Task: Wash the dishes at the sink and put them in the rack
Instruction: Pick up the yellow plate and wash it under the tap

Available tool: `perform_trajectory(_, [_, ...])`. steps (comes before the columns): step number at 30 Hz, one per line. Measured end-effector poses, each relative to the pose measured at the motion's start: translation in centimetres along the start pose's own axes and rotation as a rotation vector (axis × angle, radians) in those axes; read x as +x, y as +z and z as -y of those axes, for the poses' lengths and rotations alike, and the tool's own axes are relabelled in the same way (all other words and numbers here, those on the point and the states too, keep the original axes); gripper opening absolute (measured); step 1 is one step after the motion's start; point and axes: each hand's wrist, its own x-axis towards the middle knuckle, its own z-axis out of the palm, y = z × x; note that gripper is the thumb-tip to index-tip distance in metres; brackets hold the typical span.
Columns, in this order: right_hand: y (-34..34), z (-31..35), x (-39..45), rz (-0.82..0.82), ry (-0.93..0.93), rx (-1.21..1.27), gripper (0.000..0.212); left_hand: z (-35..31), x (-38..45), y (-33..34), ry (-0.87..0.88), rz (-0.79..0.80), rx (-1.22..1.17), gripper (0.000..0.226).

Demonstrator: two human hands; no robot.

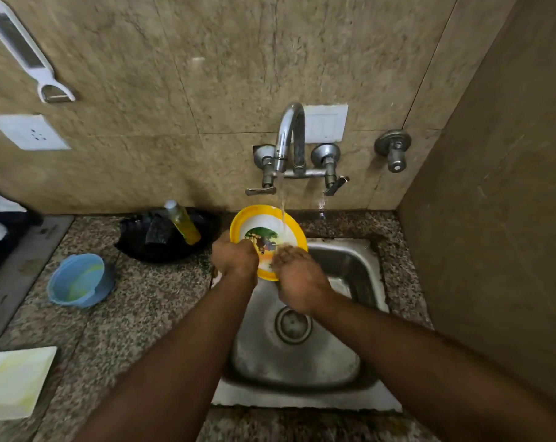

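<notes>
A yellow-rimmed plate (264, 224) with a coloured picture in its middle is held tilted over the back left corner of the steel sink (350, 266). Water runs from the tap (289, 138) onto the plate's face. My left hand (237, 255) grips the plate's left rim. My right hand (297, 275) lies flat on the plate's lower right part, fingers on its face. The plate's lower edge is hidden behind both hands.
On the granite counter to the left lie a black dish (162, 237) holding a yellow soap bottle (182, 223) and a dark sponge, a blue bowl (79, 280), and a white square plate (13, 381). A wall stands close on the right.
</notes>
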Motion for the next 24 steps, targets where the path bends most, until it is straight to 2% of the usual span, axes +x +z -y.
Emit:
perform_trajectory(2, [0.0, 0.7, -0.3, 0.037, 0.09, -0.057, 0.08, 0.6, -0.4, 0.2, 0.037, 0.049, 0.076, 0.035])
perform_trajectory(4, [-0.6, 0.0, -0.1, 0.13, 0.088, -0.205, 0.092, 1.5, 0.0, 0.2, 0.04, 0.176, 0.184, 0.036])
perform_trajectory(7, [-0.8, -3.8, 0.3, 0.179, -0.1, -0.336, 0.111, 1.7, 1.4, -0.9, -0.026, 0.42, 0.177, 0.031])
perform_trajectory(9, [-0.7, -6.6, 0.5, 0.125, -0.262, -0.345, 0.115, 2.0, 2.3, -1.7, -0.078, 0.535, 0.177, 0.033])
perform_trajectory(10, [-0.8, -7.2, 0.5, 0.065, -0.32, -0.356, 0.107, 2.5, 2.7, -1.8, -0.074, 0.523, 0.159, 0.039])
perform_trajectory(12, [-0.7, -7.1, 0.6, -0.032, -0.354, -0.398, 0.074, 2.7, 2.2, -1.8, -0.07, 0.356, 0.107, 0.044])
perform_trajectory(14, [0.0, -5.5, 0.3, -0.054, -0.312, -0.39, 0.052, 3.2, 1.0, -1.2, -0.097, 0.188, -0.004, 0.027])
perform_trajectory(16, [0.9, -3.5, -0.9, -0.068, -0.206, -0.23, 0.042, 3.7, -0.1, -0.5, -0.128, 0.076, -0.149, 0.017])
perform_trajectory(19, [2.6, -0.8, -2.7, -0.232, 0.056, 0.193, 0.038, 5.4, 0.6, 1.3, -0.133, -0.037, -0.262, 0.04])
perform_trajectory(21, [3.7, 0.3, -3.3, -0.34, 0.112, 0.395, 0.042, 5.4, 1.0, 1.7, -0.08, -0.036, -0.195, 0.043])
perform_trajectory(23, [4.2, -0.5, -3.2, -0.38, 0.018, 0.252, 0.042, 4.4, 1.1, 0.7, -0.041, 0.032, -0.031, 0.039])
perform_trajectory(24, [4.0, -1.7, -3.0, -0.343, -0.057, 0.121, 0.043, 3.6, 0.9, 0.0, -0.03, 0.099, 0.043, 0.038])
